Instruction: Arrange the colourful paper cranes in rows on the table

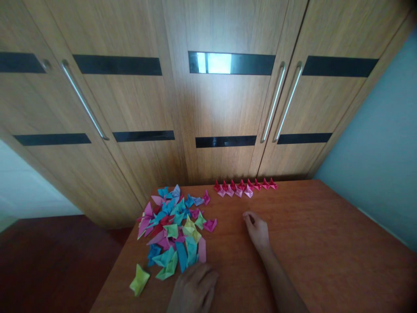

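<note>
A loose pile of folded paper figures (177,218) in blue, green, pink, yellow and red covers the left part of the table. At the pile's near edge is my left hand (195,284), its back toward me and its fingers curled in; anything inside them is hidden. My right hand (258,230) hovers over or rests on the table right of the pile, thumb and fingers closed, nothing showing between them. Beyond it, red folded figures (257,185) stand in a row along the back edge. Several pink folded figures (249,191) form a shorter row before them.
The brown wooden table (325,243) meets a wardrobe (221,108) with metal handles (273,102) at its back. A pale wall (384,143) rises on the right. One yellow folded figure (139,280) lies apart, near the table's left edge.
</note>
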Available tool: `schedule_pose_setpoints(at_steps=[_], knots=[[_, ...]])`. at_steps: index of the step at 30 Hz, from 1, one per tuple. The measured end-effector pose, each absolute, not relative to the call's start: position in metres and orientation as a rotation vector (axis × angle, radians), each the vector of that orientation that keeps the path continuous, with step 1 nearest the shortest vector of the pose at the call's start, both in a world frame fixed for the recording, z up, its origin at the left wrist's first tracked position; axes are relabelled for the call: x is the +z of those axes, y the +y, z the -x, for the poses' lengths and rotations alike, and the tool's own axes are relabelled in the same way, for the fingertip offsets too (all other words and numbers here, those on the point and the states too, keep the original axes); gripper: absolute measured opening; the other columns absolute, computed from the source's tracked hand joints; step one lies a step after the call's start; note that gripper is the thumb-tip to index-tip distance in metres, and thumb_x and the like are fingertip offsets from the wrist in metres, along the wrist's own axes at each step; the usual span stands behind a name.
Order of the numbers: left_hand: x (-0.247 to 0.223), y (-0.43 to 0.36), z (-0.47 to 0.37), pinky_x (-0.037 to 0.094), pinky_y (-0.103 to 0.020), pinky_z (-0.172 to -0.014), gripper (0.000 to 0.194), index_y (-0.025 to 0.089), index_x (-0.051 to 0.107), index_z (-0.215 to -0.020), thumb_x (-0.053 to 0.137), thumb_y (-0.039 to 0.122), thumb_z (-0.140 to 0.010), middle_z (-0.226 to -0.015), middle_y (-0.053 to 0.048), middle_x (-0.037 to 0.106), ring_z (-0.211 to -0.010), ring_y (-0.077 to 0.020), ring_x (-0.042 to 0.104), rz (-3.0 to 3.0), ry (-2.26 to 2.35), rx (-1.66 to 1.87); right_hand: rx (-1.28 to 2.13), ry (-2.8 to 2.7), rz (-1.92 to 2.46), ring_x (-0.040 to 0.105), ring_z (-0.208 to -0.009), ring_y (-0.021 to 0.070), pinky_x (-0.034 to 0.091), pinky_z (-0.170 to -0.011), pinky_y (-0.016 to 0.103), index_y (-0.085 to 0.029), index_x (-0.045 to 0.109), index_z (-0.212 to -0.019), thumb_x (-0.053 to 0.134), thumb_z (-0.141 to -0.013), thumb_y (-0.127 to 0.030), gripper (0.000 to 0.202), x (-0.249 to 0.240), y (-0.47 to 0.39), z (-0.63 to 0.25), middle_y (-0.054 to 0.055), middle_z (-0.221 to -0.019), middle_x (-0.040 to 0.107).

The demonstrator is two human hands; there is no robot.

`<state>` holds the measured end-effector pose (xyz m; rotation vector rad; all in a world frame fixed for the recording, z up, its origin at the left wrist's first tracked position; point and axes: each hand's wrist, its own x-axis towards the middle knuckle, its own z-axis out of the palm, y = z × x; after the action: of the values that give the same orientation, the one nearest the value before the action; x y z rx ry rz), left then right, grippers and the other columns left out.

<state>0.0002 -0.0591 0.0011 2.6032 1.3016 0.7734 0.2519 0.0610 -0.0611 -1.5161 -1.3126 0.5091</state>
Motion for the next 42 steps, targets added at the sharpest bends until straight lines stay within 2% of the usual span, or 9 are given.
schedule_pose_setpoints(at_steps=[9, 15, 18, 22, 26, 31, 36, 39, 42], knots=[[-0.014, -0.042, 0.014, 0.052, -0.031, -0.076, 0.023, 0.024, 0.063, -0.093, 0.048, 0.011, -0.081, -0.086, -0.003, 0.067, -0.080, -0.0177, 0.062, -2.764, 1.269, 0.689, 0.517, -1.316, 1.501, 0.064, -0.080, 0.0228, 0.046, -0.078, 0.033, -0.026, 0.069, -0.078, 0.052, -0.077, -0.040, 0.022, -0.057, 0.058, -0.249, 0.003, -0.085, 0.070], [0.001, -0.031, 0.013, 0.049, -0.032, -0.081, 0.020, 0.025, 0.062, -0.096, 0.047, 0.015, -0.086, -0.095, -0.003, 0.066, -0.087, -0.0188, 0.059, -2.758, 1.266, 0.664, 0.488, -1.373, 1.509, 0.063, -0.079, 0.0221, 0.045, -0.077, 0.032, -0.026, 0.068, -0.079, 0.051, -0.079, -0.038, 0.021, -0.058, 0.058, -0.249, 0.003, -0.085, 0.070], [0.019, -0.015, 0.008, 0.047, -0.034, -0.084, 0.019, 0.024, 0.062, -0.097, 0.046, 0.021, -0.088, -0.099, -0.005, 0.065, -0.091, -0.0201, 0.058, -2.681, 1.427, 0.645, 0.505, -1.359, 1.510, 0.063, -0.078, 0.0221, 0.045, -0.076, 0.032, -0.026, 0.068, -0.079, 0.051, -0.079, -0.039, 0.022, -0.059, 0.059, -0.249, 0.002, -0.084, 0.070], [0.036, 0.018, 0.002, 0.045, -0.037, -0.085, 0.020, 0.023, 0.064, -0.097, 0.048, 0.020, -0.086, -0.099, -0.006, 0.063, -0.094, -0.0224, 0.057, -2.598, 1.730, 0.466, 0.517, -1.366, 1.515, 0.063, -0.077, 0.0215, 0.045, -0.074, 0.031, -0.026, 0.068, -0.078, 0.051, -0.079, -0.038, 0.021, -0.059, 0.059, -0.249, 0.002, -0.083, 0.070], [0.033, 0.043, -0.007, 0.043, -0.039, -0.087, 0.017, 0.020, 0.065, -0.094, 0.053, 0.019, -0.082, -0.109, -0.010, 0.059, -0.102, -0.0254, 0.055, -2.580, 1.863, 0.275, 0.505, -1.365, 1.518, 0.063, -0.078, 0.0214, 0.045, -0.073, 0.030, -0.026, 0.068, -0.078, 0.050, -0.079, -0.037, 0.021, -0.059, 0.059, -0.249, 0.002, -0.083, 0.070], [0.023, 0.053, -0.015, 0.043, -0.037, -0.086, 0.019, 0.018, 0.065, -0.092, 0.049, 0.014, -0.082, -0.109, -0.011, 0.058, -0.106, -0.0260, 0.052, -2.560, 1.914, 0.130, 0.508, -1.426, 1.598, 0.063, -0.081, 0.0201, 0.046, -0.077, 0.029, -0.025, 0.067, -0.082, 0.045, -0.082, -0.039, 0.026, -0.057, 0.060, -0.249, 0.002, -0.087, 0.070], [0.021, 0.056, -0.012, 0.044, -0.037, -0.085, 0.017, 0.017, 0.063, -0.086, 0.048, 0.012, -0.082, -0.102, -0.010, 0.060, -0.100, -0.0252, 0.054, -2.572, 1.836, 0.295, 0.484, -1.491, 1.667, 0.063, -0.084, 0.0187, 0.046, -0.079, 0.027, -0.024, 0.066, -0.086, 0.041, -0.085, -0.036, 0.028, -0.056, 0.059, -0.249, 0.002, -0.092, 0.069], [0.025, 0.057, -0.005, 0.045, -0.034, -0.084, 0.014, 0.019, 0.062, -0.087, 0.050, 0.015, -0.083, -0.095, -0.007, 0.063, -0.094, -0.0219, 0.058, -2.501, 1.682, 0.567, 0.490, -1.490, 1.653, 0.063, -0.083, 0.0190, 0.046, -0.078, 0.028, -0.024, 0.066, -0.087, 0.041, -0.085, -0.037, 0.028, -0.055, 0.059, -0.248, 0.002, -0.091, 0.069], [0.027, 0.054, -0.001, 0.047, -0.029, -0.076, 0.013, 0.021, 0.062, -0.090, 0.051, 0.017, -0.084, -0.089, -0.002, 0.065, -0.080, -0.0171, 0.061, -2.362, 1.517, 0.835, 0.536, -1.451, 1.577, 0.063, -0.083, 0.0197, 0.047, -0.078, 0.029, -0.022, 0.067, -0.085, 0.044, -0.085, -0.042, 0.030, -0.051, 0.058, -0.245, 0.004, -0.089, 0.069]])
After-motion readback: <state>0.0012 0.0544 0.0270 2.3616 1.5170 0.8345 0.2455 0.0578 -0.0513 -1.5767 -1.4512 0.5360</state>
